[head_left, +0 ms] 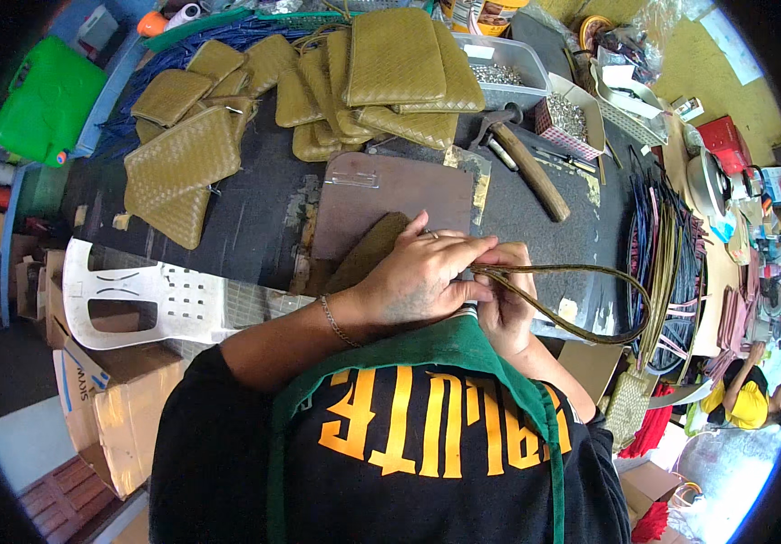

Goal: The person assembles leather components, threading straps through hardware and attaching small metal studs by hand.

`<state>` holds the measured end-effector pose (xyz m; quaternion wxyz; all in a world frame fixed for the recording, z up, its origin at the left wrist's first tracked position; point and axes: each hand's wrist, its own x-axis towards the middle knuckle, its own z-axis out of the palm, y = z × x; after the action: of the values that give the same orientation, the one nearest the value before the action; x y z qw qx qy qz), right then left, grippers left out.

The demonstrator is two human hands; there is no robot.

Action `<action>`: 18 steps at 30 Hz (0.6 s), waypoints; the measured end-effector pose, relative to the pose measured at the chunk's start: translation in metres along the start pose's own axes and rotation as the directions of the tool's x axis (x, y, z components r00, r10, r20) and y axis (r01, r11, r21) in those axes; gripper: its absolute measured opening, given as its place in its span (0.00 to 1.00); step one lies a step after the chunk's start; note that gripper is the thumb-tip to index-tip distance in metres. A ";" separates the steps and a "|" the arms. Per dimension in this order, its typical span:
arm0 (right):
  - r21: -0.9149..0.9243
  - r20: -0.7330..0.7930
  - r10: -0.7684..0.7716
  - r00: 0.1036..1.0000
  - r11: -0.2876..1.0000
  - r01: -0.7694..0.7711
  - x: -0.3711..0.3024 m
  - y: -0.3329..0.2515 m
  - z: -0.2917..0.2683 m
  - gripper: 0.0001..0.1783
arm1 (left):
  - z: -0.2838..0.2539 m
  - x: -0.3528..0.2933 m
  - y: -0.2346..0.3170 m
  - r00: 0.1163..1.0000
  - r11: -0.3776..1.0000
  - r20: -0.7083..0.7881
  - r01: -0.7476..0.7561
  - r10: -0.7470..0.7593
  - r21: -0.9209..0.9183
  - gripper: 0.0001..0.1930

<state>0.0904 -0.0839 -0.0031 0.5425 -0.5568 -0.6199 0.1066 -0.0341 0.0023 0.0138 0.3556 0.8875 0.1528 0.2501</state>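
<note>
Both my hands meet in front of my chest, at the near edge of the dark work table [263, 227]. My left hand [418, 276] is closed, its fingers bent over toward the right one, with an olive woven pouch [370, 249] under and behind it. In my right hand [507, 308], fingers pinch the end of a thin olive strap [581, 269]. The strap loops out to the right and curves back to the hands. The exact spot where strap and pouch meet is hidden behind my fingers. A brown board [400, 195] lies just beyond the hands.
Stacked olive woven pouches [395, 59] fill the table's far side, with more [182, 159] at left. A wooden-handled hammer [528, 170] lies right of the board, near trays of small metal parts [572, 118]. Bundled straps [667, 245] hang at right. A white plastic chair [191, 295] stands left.
</note>
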 end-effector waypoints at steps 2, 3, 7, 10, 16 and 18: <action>-0.008 -0.007 -0.045 0.999 0.999 0.045 0.000 0.003 -0.001 0.11 | 0.002 0.000 0.000 1.000 1.000 -0.015 -0.003 0.003 -0.021 0.25; -0.015 -0.016 -0.094 0.995 0.995 0.094 0.000 0.004 -0.002 0.13 | 0.003 0.000 0.000 0.999 0.999 -0.031 -0.009 0.007 -0.039 0.24; -0.047 0.007 -0.127 0.992 0.991 0.128 0.004 0.000 -0.005 0.15 | 0.005 -0.001 -0.002 0.996 0.997 -0.080 -0.050 0.046 -0.056 0.24; -0.054 -0.005 -0.138 0.990 0.989 0.138 0.005 -0.001 -0.005 0.14 | 0.003 0.000 -0.003 0.999 0.995 -0.033 -0.019 0.016 -0.103 0.24; 0.302 0.047 0.298 0.953 0.906 -0.298 0.000 -0.004 -0.013 0.10 | -0.016 0.005 0.002 0.994 1.000 0.102 0.029 -0.028 -0.004 0.30; 0.394 0.061 0.332 0.941 0.859 -0.328 0.000 -0.004 -0.012 0.12 | -0.015 0.001 -0.004 0.980 0.993 0.166 0.098 -0.109 0.072 0.30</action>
<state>0.0973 -0.0910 0.0048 0.6206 -0.5330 -0.4784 0.3192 -0.0420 0.0135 0.0206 0.3514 0.9072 0.1758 0.1500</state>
